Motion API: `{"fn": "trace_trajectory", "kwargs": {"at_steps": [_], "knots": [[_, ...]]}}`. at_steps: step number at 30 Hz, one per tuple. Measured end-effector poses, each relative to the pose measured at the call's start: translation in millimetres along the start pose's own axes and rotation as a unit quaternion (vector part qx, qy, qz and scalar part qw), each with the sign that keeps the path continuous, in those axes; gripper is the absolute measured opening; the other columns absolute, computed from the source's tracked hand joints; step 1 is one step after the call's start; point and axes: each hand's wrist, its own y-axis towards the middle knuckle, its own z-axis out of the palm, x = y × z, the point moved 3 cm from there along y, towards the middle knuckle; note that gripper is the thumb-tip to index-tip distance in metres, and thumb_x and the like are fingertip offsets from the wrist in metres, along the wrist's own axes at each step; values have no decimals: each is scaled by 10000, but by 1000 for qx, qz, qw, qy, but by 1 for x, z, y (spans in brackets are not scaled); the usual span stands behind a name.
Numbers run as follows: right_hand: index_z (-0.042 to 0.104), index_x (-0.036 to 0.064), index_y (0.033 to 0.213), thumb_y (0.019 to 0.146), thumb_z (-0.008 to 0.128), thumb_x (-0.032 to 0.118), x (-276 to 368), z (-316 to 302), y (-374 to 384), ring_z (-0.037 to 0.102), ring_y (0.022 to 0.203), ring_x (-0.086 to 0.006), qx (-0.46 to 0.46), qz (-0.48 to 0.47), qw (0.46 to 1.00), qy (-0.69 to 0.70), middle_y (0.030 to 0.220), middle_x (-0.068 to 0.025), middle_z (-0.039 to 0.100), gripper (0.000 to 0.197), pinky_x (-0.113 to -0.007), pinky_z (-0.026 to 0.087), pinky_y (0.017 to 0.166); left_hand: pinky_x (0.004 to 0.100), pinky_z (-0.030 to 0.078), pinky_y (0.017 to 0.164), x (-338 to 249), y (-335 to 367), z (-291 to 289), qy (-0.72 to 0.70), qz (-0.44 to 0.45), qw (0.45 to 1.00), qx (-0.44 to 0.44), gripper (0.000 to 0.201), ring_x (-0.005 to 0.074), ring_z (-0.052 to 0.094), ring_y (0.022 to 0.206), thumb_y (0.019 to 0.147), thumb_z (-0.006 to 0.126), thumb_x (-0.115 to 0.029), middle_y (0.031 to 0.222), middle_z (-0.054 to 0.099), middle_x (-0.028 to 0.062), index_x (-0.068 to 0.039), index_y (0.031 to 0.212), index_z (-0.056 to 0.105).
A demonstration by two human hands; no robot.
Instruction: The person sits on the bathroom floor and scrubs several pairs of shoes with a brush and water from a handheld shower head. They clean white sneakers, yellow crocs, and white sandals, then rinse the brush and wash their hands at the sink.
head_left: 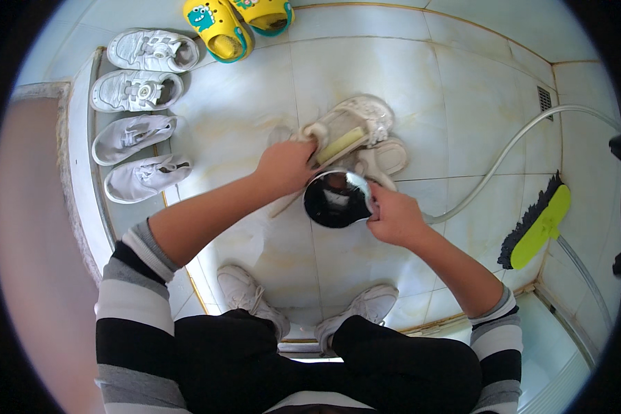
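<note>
Cream sandal [377, 117] sits at one o'clock, the left hand's [286, 167] fingers clamped on its near end, the right hand's [399, 215] round a shower head [337, 205]. Tiled floor [472, 103] stretches to its brown-seamed edge at two.

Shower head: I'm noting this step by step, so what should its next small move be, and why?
I'd probably move the shower head slightly forward, over the pale sandal. The right hand grips it just short of the sandal, whose near end the left hand seems to hold, so a small shift should suffice.
</note>
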Motion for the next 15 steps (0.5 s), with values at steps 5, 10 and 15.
{"fn": "trace_trajectory", "kwargs": {"at_steps": [5,10,15], "knots": [[476,95,1318,694,600,138,27,31,-3,623,933,-356,31,-48,998,13,1089,-128,629,638,-461,515,761,465,492,695,34,-57,21,-105,-113,988,15,493,390,627,811,854,609,-475,833,651,211,13,924,597],[580,31,1047,682,605,153,43,19,5,628,833,-376,17,-38,998,53,900,-177,641,386,-468,498,717,444,482,682,49,-83,34,-247,-147,955,-79,496,409,616,765,895,566,-449,775,630,240,45,864,595],[556,-3,804,657,664,128,31,-19,8,598,697,-396,-84,6,993,85,689,-204,584,225,-437,480,629,421,477,755,52,-111,39,-342,-111,911,-199,405,356,610,867,875,631,-338,927,634,186,18,1050,544]]}}
